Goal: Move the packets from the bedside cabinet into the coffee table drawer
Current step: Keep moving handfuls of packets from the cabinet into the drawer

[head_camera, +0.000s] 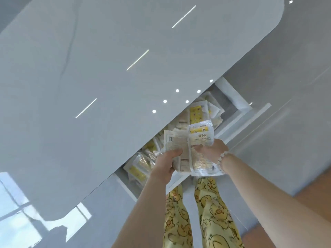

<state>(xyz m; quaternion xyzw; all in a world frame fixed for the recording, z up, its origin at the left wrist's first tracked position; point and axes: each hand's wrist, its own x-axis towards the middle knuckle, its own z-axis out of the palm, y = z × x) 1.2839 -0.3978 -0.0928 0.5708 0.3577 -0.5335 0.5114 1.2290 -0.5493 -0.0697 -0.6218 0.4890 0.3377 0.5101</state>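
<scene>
Both my hands hold white and yellow packets over the open drawer [258, 111] of the glossy white coffee table [107, 77]. My left hand [165, 162] grips a packet [176, 140] with its printed back facing me. My right hand [209, 149] pinches another bunch of packets [201, 133], the top one showing a yellow band and printed characters. Several more packets [198, 111] lie heaped inside the drawer, partly hidden under the table top.
The table top reflects ceiling lights and a window. My legs in yellow duck-print trousers [211, 212] stand below the drawer. A white bead bracelet [222, 157] is on my right wrist. Wooden floor [313, 199] shows at the right.
</scene>
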